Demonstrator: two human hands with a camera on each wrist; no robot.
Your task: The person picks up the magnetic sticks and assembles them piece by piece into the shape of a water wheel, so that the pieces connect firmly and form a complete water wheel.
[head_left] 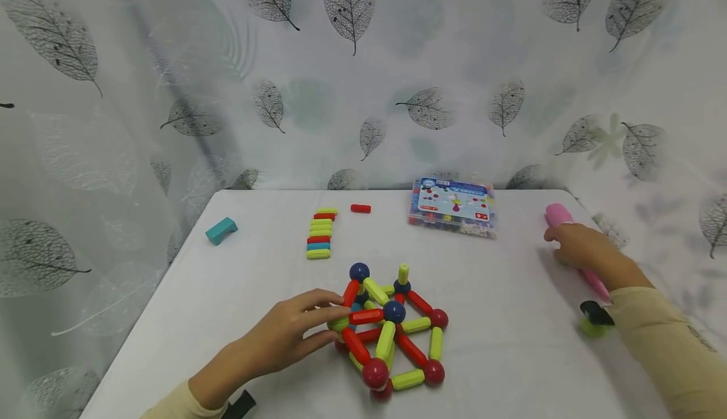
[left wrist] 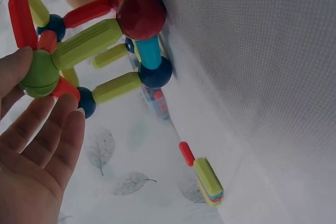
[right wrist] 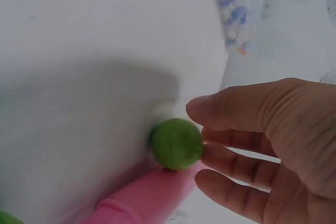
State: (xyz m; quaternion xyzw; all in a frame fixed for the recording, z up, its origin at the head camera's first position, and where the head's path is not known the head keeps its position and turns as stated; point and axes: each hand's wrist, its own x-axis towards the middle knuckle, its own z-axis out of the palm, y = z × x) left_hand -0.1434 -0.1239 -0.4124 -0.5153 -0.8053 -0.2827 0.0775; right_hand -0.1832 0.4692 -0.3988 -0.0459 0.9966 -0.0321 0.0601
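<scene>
A building-toy structure of red, yellow-green and blue rods (head_left: 409, 343) joined by dark red and navy balls stands on the white table. My left hand (head_left: 289, 330) holds it at its left side, thumb and fingers on a green ball (left wrist: 42, 74) of the frame. At the far right my right hand (head_left: 585, 252) reaches over a long pink piece with a rounded end (head_left: 559, 214). In the right wrist view, its thumb and fingertips are spread at the edge of a loose green ball (right wrist: 177, 144) beside that pink piece. The head view hides this ball.
A stack-like row of coloured rods (head_left: 319, 235) lies behind the structure, with one red rod (head_left: 360, 209) apart. A clear box with a printed label (head_left: 452, 207) stands at the back. A teal block (head_left: 221, 231) lies left; another green ball (head_left: 593, 328) is near my right wrist.
</scene>
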